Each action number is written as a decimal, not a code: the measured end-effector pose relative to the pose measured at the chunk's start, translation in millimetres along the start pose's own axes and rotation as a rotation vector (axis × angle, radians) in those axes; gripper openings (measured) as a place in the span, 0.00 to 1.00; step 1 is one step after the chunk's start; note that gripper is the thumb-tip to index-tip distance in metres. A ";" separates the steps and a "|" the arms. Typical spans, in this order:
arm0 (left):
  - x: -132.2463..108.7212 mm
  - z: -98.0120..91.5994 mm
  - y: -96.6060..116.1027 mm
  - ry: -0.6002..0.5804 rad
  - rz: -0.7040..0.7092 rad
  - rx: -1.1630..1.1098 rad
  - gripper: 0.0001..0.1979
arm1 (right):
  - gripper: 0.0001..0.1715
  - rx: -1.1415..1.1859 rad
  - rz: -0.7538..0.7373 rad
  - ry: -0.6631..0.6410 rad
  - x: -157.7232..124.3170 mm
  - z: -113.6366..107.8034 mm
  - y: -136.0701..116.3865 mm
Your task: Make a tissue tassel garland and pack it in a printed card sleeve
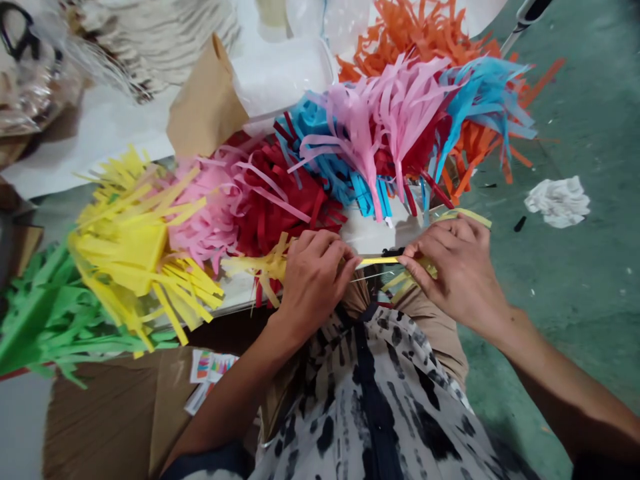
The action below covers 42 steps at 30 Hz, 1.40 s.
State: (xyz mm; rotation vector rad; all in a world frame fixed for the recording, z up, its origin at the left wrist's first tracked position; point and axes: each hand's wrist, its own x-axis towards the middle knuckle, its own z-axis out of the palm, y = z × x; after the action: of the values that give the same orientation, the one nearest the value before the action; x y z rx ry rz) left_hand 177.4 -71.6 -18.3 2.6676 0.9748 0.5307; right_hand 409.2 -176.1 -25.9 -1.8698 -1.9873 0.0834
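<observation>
My left hand [313, 277] grips a yellow paper tassel [260, 267] by its neck, with the fringe fanning out to the left. My right hand [457, 267] pinches the other end, a flat yellow paper strip [375, 261] stretched between both hands, with more yellow strip curling over its knuckles [473, 215]. A thin wire or stick runs just below the strip. Both hands sit over my lap, above black-and-white patterned fabric [380, 400].
Finished tassels lie in a row beyond the hands: green [45, 320], yellow [135, 247], pink [205, 207], red [280, 193], blue [325, 147], pink [380, 113], orange [425, 33]. A crumpled white paper [557, 200] lies on the green floor [575, 287]. Brown cardboard [105, 413] sits lower left.
</observation>
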 end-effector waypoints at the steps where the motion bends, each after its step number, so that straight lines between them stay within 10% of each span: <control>1: 0.7 -1.6 0.4 -0.020 -0.023 0.014 0.08 | 0.12 -0.001 0.014 -0.015 1.5 -1.4 -2.0; 9: 8.2 -9.5 3.4 -0.075 -0.131 -0.033 0.03 | 0.09 0.042 0.119 0.026 1.9 -1.5 -5.7; 17: -17.0 12.3 3.1 0.097 0.268 0.034 0.18 | 0.23 -0.106 -0.208 0.188 -19.7 10.9 -15.3; 29: -29.8 12.1 34.4 0.176 0.165 -0.002 0.08 | 0.15 -0.152 -0.252 0.271 -21.8 13.6 -30.4; 38: -1.6 -60.3 50.1 -0.431 -0.413 -1.201 0.18 | 0.22 -0.237 -0.450 0.608 -15.5 -36.3 -27.9; 42: -3.9 -62.0 55.9 -0.450 -0.568 -1.504 0.18 | 0.25 -0.248 -0.511 0.630 -14.3 -44.5 -32.2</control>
State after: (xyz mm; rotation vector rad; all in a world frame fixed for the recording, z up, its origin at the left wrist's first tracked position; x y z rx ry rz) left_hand 180.4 -109.0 56.3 1.0321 0.6607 0.2801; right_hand 393.9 -203.4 21.4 -1.2234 -1.9786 -0.8216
